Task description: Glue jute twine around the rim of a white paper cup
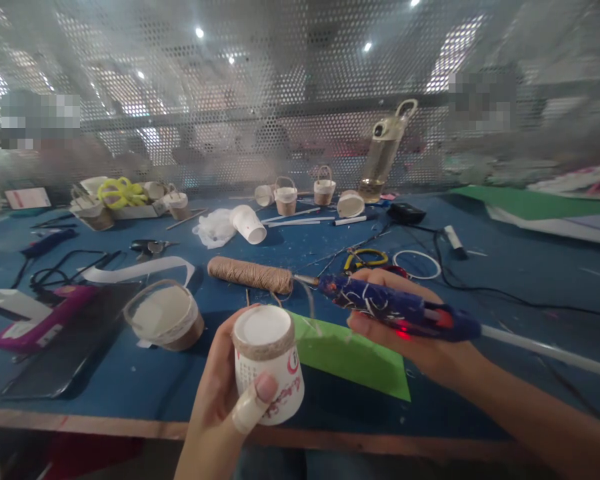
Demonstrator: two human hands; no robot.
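Observation:
My left hand (230,393) is wrapped round a paper cup (275,373) with pink and red print, held base up above the table's front edge. A band of twine circles the cup near its upturned base. In my right hand (420,320) is a blue glue gun (385,303) with a red light glowing on it and a long glue stick running out of its back. The gun's nozzle points left, and thin strands of glue hang near it. Behind the cup lies a roll of brown twine (250,275). A green paper strip (350,353) is partly hidden by the cup.
A twine-wrapped cup basket (167,317) stands at left beside a dark tablet-like slab (75,340). Small baskets (286,200), a white cup (249,225) and a tilted bottle (383,157) line the back before a perforated screen (290,87). Yellow-handled pliers (365,259) and a black cable (505,291) lie at right.

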